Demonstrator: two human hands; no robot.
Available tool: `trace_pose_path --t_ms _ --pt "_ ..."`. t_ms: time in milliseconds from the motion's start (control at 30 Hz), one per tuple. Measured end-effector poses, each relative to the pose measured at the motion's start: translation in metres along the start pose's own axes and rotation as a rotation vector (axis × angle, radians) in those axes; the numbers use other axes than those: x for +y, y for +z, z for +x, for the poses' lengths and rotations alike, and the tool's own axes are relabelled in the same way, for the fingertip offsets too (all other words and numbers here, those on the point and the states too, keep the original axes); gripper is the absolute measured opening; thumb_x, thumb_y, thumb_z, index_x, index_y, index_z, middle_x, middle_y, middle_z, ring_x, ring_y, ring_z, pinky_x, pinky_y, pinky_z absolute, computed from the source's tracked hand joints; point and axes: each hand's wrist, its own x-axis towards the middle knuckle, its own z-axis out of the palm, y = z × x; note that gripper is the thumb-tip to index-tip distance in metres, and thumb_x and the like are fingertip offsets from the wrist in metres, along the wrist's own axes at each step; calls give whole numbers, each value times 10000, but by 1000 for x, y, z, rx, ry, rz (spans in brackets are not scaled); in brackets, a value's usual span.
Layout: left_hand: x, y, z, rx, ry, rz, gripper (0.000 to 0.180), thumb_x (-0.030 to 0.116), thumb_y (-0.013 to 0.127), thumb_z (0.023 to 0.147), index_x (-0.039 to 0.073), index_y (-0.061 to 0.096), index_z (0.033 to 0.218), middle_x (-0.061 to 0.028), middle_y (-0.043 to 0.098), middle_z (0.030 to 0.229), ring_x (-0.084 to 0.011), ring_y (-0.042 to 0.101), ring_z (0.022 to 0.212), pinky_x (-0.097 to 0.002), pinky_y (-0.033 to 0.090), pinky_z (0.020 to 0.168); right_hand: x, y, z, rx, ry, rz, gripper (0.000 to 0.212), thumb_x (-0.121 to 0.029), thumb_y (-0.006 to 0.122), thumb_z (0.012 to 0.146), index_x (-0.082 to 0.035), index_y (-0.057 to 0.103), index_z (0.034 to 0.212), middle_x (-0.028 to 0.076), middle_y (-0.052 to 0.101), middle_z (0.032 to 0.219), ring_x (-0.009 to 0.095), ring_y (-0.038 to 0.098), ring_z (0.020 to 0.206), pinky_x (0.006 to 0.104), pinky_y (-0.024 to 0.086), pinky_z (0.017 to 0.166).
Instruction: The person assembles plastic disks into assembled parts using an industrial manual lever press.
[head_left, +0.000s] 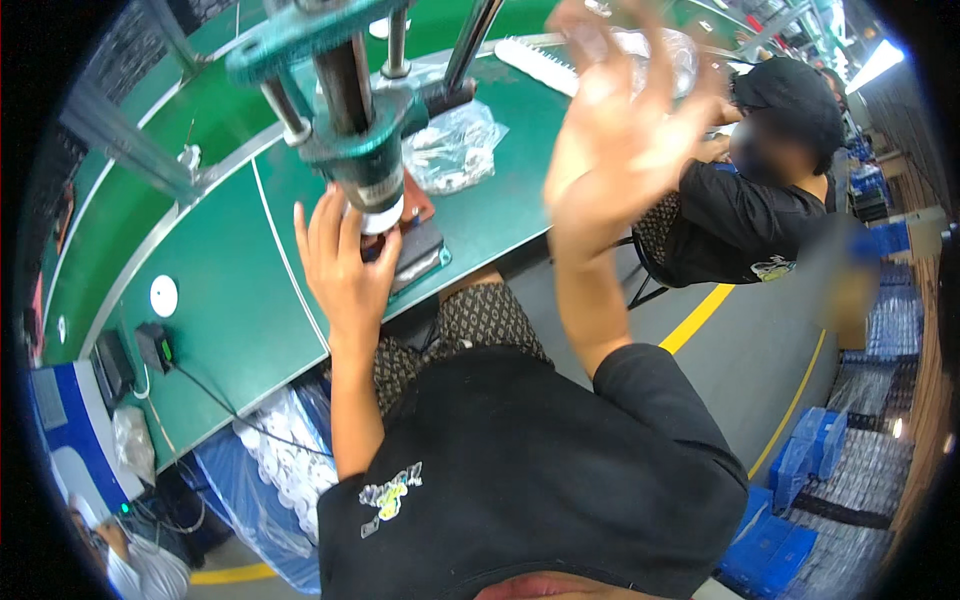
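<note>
A green bench press (350, 140) with steel posts stands on the green table. Under its ram sits a white round part (382, 218), only partly visible. My left hand (345, 270) reaches in below the ram, fingers on one side of the part and thumb on the other, pinching it. A dark base block (420, 256) lies beneath, beside my thumb. My right hand (630, 130) is raised to the right of the press, blurred by motion. Its fingers look spread and nothing shows in them. The press's steel lever (472, 45) slants up left of that hand.
Behind the press lies a clear bag of parts (455, 150). A white disc (164, 296) and a small black box (154, 346) are on the table's left. A co-worker (760, 190) sits close on the right. White parts fill a blue-lined bin (280, 450) below the table.
</note>
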Motion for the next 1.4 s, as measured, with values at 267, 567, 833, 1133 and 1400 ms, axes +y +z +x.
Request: trace_pose_path --t_ms 267,567,833,1133,1400 --pt "29 -39 -40 -113 -36 -393 407 134 735 692 -6 637 1061 -170 683 1068 -340 650 1042 -559 390 1049 -19 -48 -169 -627 -31 -813 494 -167 834 681 -89 538 1069 133 556 1278 323 576 1131 442 488 953" --pt "53 -47 -32 -515 -201 -526 554 323 745 810 -29 614 1216 -199 663 1163 -347 646 1069 -404 476 955 -40 -92 -135 -664 235 -957 584 -185 827 695 -29 530 1174 196 592 1278 349 619 1124 444 485 966" --pt "-182 -98 -45 -185 -281 371 455 281 598 956 -3 543 1308 -226 482 1402 -364 453 1300 -478 336 1085 -46 -324 35 -587 468 -2022 603 -330 789 656 -19 634 1149 215 607 1164 367 543 1128 448 428 975" --pt "-236 -100 -70 -397 -648 663 561 371 551 972 31 441 1405 -234 390 1467 -387 338 1375 -505 306 1103 2 -389 39 -880 1021 -1820 677 -354 783 651 41 629 1178 257 668 1073 382 646 990 393 496 896" --pt "-263 -117 -68 -41 -313 1001 525 322 570 960 -11 478 1355 -265 418 1432 -432 373 1333 -511 318 1102 12 -380 38 -856 1075 -1814 673 -349 779 670 46 617 1190 256 663 1091 391 641 1004 400 493 909"
